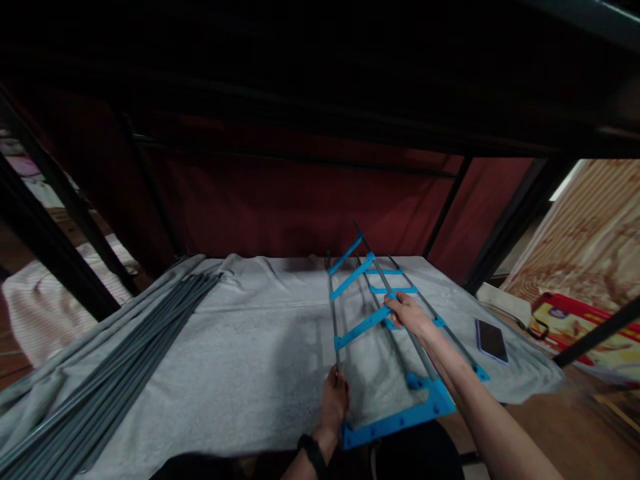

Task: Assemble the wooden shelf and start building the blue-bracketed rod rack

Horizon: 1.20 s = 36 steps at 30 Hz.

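Observation:
In front of me stands a partly joined rack frame made of grey metal tubes and blue plastic connector bars. My left hand, with a dark band at the wrist, is closed around the left tube near the frame's front end. Farther along, my right hand grips a blue connector bar where it meets a second tube. The wide blue end piece is nearest my body. More blue bars and tubes lie to the right, partly behind my right forearm.
A bundle of loose grey tubes lies on the left of the grey cloth. A phone rests at the right edge. Black metal posts and a low dark beam surround the surface. A red and yellow box is on the floor.

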### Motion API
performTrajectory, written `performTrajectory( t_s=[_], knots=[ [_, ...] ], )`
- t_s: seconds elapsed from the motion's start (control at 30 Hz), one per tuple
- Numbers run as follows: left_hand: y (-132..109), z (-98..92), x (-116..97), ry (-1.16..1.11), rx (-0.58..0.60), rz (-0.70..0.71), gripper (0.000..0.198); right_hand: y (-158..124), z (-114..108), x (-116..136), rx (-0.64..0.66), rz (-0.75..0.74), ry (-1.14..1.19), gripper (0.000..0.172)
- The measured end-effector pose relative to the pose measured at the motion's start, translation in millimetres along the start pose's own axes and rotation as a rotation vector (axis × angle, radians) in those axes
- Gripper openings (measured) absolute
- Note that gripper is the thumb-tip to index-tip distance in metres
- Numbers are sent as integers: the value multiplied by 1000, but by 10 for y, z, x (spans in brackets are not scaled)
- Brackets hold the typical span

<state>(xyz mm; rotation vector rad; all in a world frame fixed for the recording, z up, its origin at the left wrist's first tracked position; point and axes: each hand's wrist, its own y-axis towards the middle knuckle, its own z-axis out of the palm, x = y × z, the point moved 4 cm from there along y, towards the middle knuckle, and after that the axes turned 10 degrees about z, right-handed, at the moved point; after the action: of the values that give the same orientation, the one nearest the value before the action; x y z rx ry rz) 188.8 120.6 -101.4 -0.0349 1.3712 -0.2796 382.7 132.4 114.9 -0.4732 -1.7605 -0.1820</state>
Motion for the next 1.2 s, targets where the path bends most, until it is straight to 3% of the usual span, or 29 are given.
performTrajectory(
  t_s=[0.1, 0.23, 0.37, 0.53, 0.73, 0.9, 1.03, 1.2],
  knots=[
    [16, 84, -28, 99, 127, 77, 21, 5, -59, 118, -24, -19, -67, 23],
    [13, 25, 56, 167, 226, 53, 29, 25, -88, 101, -35, -23, -140, 23],
    [-29, -238, 100, 114, 161, -19, 35, 72, -56, -51, -85, -22, -231, 20],
    [-85, -694, -158, 195, 226, 76, 35, 119, -31, -155, -100, -14, -346, 19],
    [-26, -1517, -601, 245, 122, 160, 49, 135, -19, -95, -84, -13, -425, 21],
    [75, -2372, -1147, 317, -112, 279, 51, 201, -44, -56, -179, -3, -810, 19],
    [197, -3061, -1500, 415, -290, 351, 50, 277, -71, -60, -228, -13, -1026, 28],
    [369, -3796, -1722, 710, -399, 394, 44, 350, -25, -95, -121, 41, -813, 26]
  ],
)
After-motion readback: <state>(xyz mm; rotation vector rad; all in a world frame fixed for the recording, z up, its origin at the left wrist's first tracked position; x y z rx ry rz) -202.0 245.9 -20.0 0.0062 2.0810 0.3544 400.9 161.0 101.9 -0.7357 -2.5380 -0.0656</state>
